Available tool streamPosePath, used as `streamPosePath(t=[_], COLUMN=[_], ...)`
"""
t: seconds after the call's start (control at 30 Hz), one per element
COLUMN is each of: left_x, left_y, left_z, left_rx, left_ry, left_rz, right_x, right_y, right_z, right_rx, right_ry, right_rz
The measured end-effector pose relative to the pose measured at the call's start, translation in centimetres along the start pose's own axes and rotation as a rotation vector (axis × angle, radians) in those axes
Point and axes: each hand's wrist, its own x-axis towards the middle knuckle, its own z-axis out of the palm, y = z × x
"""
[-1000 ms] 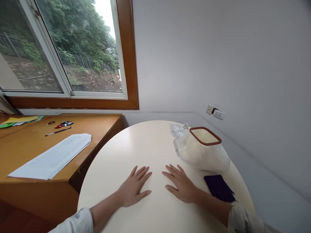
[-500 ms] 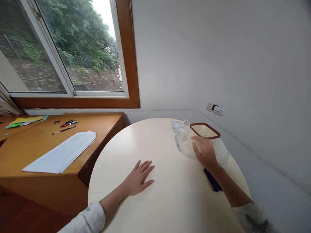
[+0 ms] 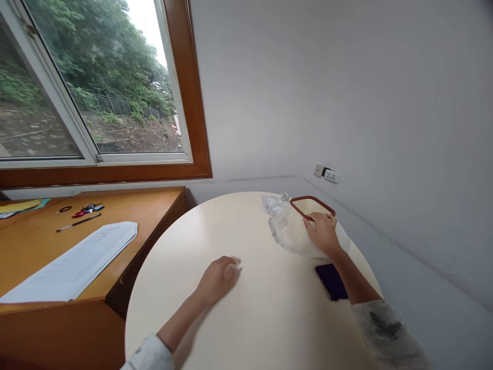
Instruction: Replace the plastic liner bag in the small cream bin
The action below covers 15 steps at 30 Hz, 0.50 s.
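My right hand (image 3: 324,234) is closed over the near edge of a rounded rectangular brown rim (image 3: 313,199), its thumb on the left side of the grip. Crumpled clear plastic (image 3: 285,234) spreads around and below this brown-rimmed container; the container's walls are hard to make out. Beside it on the left lies a small bunched clear plastic bag (image 3: 272,204). My left hand (image 3: 216,280) is curled into a loose fist over the table, nothing visible in it, with the fingertips slightly blurred. A dark purple folded cloth (image 3: 332,281) lies near my right forearm, partly covered by it.
The round cream table (image 3: 246,318) stands near the wall, below a socket (image 3: 332,176). To the left, a wooden desk (image 3: 154,205) holds paper sheets (image 3: 77,262), a pen (image 3: 79,222), and a small pile of keys or similar items (image 3: 88,209). A window (image 3: 115,103) is above.
My left hand has gone from flat with spread fingers to curled. My right hand has closed on the brown rim's near edge. More of the purple cloth shows. The view has turned slightly right.
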Motion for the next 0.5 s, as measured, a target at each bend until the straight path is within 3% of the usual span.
streamPosePath(t=[0.07, 0.17, 0.37, 0.5], left_x=[1.0, 2.2, 3.6, 3.7], left_y=[0.9, 1.8, 2.9, 3.5], left_z=[0.3, 1.5, 4.2, 4.9], left_rx=[-0.091, -0.172, -0.353, -0.454], left_ry=[0.099, 0.208, 0.296, 0.301], left_rz=[-0.075, -0.075, -0.028, -0.057], right_x=[0.0, -0.4, -1.7, -2.7], right_y=[-0.3, -1.7, -7.1, -11.8], right_z=[0.0, 0.0, 0.0, -0.1], right_rx=[0.030, 0.068, 0.171, 0.302], right_ry=[0.004, 0.023, 0.082, 0.029], right_rz=[0.006, -0.002, -0.089, -0.143])
